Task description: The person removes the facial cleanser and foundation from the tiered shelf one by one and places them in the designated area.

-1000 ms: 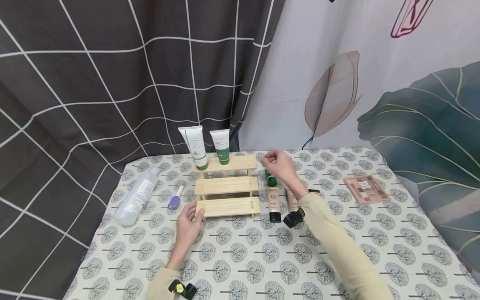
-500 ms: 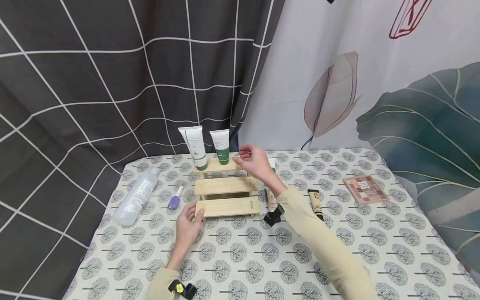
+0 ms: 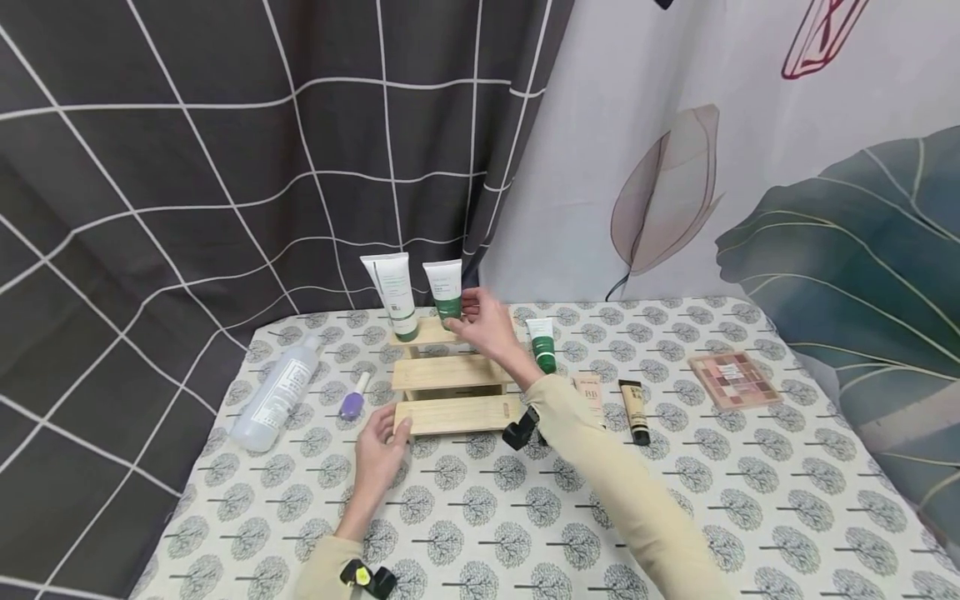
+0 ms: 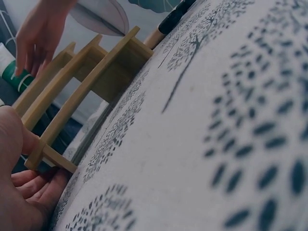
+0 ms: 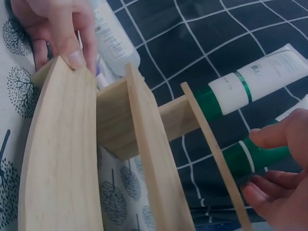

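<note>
My left hand (image 3: 380,454) grips the left end of the bottom step of a three-tier wooden display rack (image 3: 453,417), thumb on top and fingers underneath. On the top tier a large white tube with a green cap (image 3: 393,287) stands at the left. A smaller white-and-green tube (image 3: 443,281) stands beside it. My right hand (image 3: 487,329) is at the lower right of this smaller tube. In the right wrist view its thumb and fingers lie either side of the tube's green part (image 5: 262,156); whether they press on it is unclear.
A clear bottle (image 3: 277,396) and purple nail polish (image 3: 352,402) lie left of the rack. Right of it are a small green-and-white tube (image 3: 542,343), a BB cream tube (image 3: 590,392) partly behind my sleeve, a beige-and-black tube (image 3: 635,412) and an eyeshadow palette (image 3: 735,380).
My right hand has moved left from above the small green-and-white tube to the smaller tube on the top tier, uncovering the tubes at the right. My left hand stays on the rack.
</note>
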`<state>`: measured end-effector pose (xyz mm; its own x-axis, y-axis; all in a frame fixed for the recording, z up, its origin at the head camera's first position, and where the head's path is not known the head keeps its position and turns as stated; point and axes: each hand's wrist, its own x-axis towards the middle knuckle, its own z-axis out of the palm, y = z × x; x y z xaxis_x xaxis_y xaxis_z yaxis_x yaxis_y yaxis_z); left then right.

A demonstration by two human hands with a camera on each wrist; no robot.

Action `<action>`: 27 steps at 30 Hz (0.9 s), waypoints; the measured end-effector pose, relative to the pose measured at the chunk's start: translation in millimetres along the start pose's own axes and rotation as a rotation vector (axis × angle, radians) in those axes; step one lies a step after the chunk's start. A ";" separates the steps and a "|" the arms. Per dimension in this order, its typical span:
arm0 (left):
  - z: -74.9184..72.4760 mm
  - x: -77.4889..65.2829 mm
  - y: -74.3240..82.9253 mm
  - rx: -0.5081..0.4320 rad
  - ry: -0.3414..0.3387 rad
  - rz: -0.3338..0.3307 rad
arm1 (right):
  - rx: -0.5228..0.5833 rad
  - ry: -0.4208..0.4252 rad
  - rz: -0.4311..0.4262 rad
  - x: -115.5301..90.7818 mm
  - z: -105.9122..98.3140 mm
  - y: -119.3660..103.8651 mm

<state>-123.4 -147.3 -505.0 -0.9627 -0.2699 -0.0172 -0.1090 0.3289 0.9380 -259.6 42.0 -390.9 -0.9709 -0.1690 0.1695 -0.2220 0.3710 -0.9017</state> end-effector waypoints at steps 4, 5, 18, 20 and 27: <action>0.8 -0.1 0.3 -0.005 0.000 0.008 | -0.003 0.025 0.010 0.7 6.3 1.8; 0.9 -0.1 0.3 -0.005 0.001 0.007 | -0.002 0.031 0.013 0.7 7.6 1.9; 0.3 -1.5 1.7 -0.008 0.006 0.006 | -0.005 0.085 -0.011 -3.1 13.8 0.9; 0.3 -1.4 1.5 -0.006 0.009 0.000 | -0.001 0.090 -0.017 -4.1 13.3 1.9; 1.2 -2.8 2.8 -0.004 0.009 0.010 | 0.014 0.087 -0.030 -6.9 4.5 -0.4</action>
<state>-121.3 -144.5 -502.8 -0.9615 -0.2746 -0.0052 -0.0987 0.3277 0.9396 -252.4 38.9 -393.5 -0.9680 -0.0994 0.2304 -0.2508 0.3537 -0.9011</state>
